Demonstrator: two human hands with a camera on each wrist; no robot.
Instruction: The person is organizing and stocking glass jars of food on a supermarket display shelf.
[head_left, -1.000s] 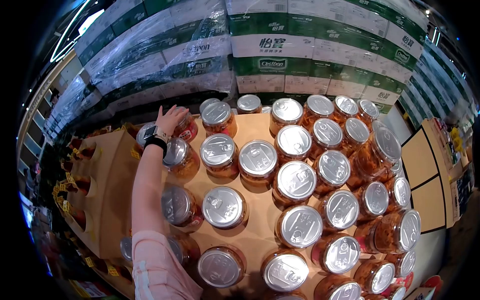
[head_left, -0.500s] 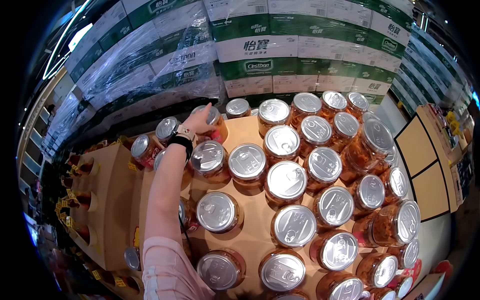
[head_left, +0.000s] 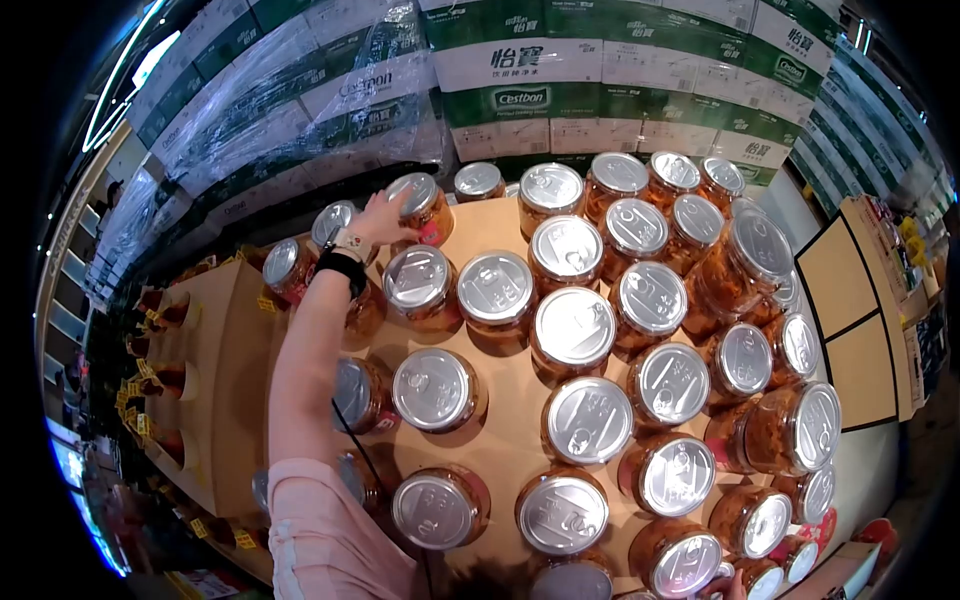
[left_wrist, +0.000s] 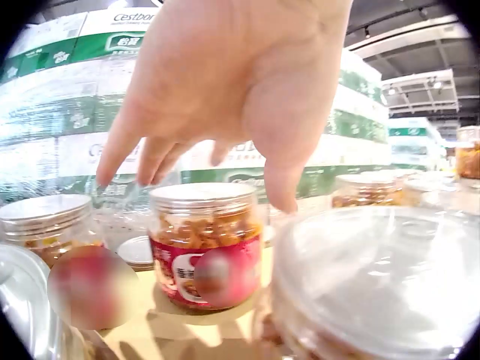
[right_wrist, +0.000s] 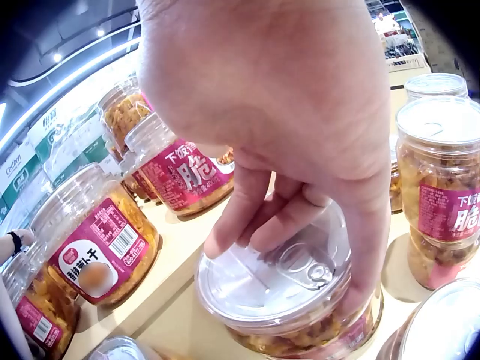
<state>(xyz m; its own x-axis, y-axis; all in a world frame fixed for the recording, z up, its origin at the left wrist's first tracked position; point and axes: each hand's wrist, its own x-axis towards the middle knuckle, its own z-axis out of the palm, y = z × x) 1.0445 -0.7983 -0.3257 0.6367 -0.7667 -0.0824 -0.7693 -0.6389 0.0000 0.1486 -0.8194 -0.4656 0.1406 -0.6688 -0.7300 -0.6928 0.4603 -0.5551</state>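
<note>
At the back left of the display my left hand reaches beside a lidded jar with a pink label. In the left wrist view its fingers spread above and around that jar, with a gap showing between thumb and lid. My right hand grips another jar from above, its fingers reaching across the clear lid and down the side. Only a bit of the right hand shows at the bottom edge of the head view. The jars hold orange-brown pickled food under ring-pull tops.
Several similar jars stand around both hands, some stacked two high, like the tall pair at right. They rest on a tan board. Wrapped green and white cartons rise behind. A lower stepped shelf lies at left.
My left hand has moved right from one back-left jar to the neighbouring one. Its fingers, over that jar half a second ago, now lie at its left side. The right hand has appeared at the bottom edge.
</note>
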